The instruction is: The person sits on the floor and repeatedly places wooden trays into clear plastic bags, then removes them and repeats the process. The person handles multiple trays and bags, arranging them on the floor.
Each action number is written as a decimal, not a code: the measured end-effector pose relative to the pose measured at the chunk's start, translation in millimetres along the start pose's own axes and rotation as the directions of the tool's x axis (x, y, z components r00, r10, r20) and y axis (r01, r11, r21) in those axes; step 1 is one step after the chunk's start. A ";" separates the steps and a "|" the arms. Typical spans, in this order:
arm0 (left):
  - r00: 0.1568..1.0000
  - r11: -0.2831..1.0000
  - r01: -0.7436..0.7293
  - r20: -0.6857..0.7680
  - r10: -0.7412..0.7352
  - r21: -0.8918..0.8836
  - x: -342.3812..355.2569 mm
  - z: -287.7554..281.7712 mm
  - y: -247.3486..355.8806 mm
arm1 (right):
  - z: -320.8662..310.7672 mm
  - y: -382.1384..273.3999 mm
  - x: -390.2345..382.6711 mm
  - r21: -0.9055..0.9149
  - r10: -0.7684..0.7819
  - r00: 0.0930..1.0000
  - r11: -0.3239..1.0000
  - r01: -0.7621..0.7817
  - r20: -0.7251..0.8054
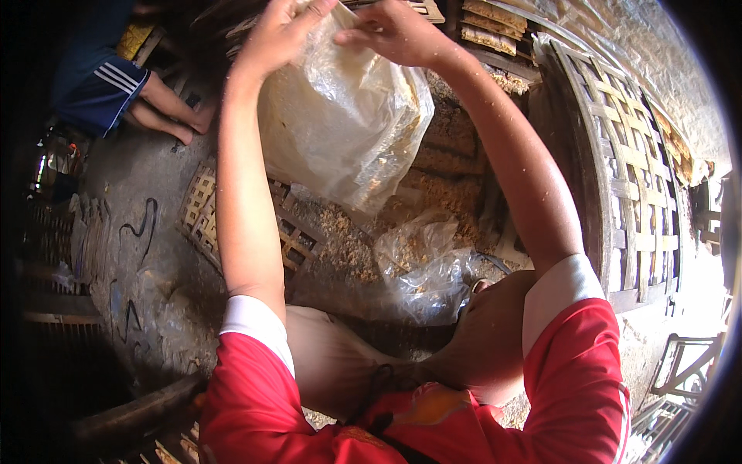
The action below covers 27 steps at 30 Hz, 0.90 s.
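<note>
A large, cloudy plastic bag [348, 124] hangs in front of me, bulging and creased, its mouth near the top edge of the view. My left hand [282, 35] grips its upper left side, the fingers pressed against the film. At the upper right of the mouth, my right hand [398, 35] has its thumb and fingers curled in on the plastic; the exact pinch is partly hidden. What the bag contains does not show clearly. Below it, on the floor between my legs, lies a crumpled clear plastic sheet [425, 267] with brown crumbs on it.
A woven slatted crate [634, 170] stands at right. Flat lattice trays [205, 209] lie on the floor at left, beside scattered brown crumbs [340, 240]. Stacked slabs [491, 27] sit at the back. Another person's legs [166, 108] show at upper left. Dark cords [143, 220] lie nearby.
</note>
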<state>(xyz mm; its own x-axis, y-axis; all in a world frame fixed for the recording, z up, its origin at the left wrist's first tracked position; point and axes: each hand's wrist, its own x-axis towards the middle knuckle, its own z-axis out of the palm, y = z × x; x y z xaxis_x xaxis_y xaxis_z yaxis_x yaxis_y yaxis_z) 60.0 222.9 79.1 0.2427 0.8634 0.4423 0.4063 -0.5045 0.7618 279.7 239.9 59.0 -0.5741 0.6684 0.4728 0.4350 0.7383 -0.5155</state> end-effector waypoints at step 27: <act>0.967 0.988 -0.122 -0.214 0.139 0.091 -17.0 -54.9 25.1 | -20.2 38.0 -12.9 -0.144 0.225 0.966 0.960 -0.242 -0.125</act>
<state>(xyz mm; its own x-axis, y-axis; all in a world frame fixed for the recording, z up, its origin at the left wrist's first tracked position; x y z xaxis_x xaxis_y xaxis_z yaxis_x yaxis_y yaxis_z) 17.7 195.9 116.6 0.1023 0.7659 0.6348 0.4524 -0.6042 0.6560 317.7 261.2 47.8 -0.3706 0.8231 0.4304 0.6560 0.5600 -0.5061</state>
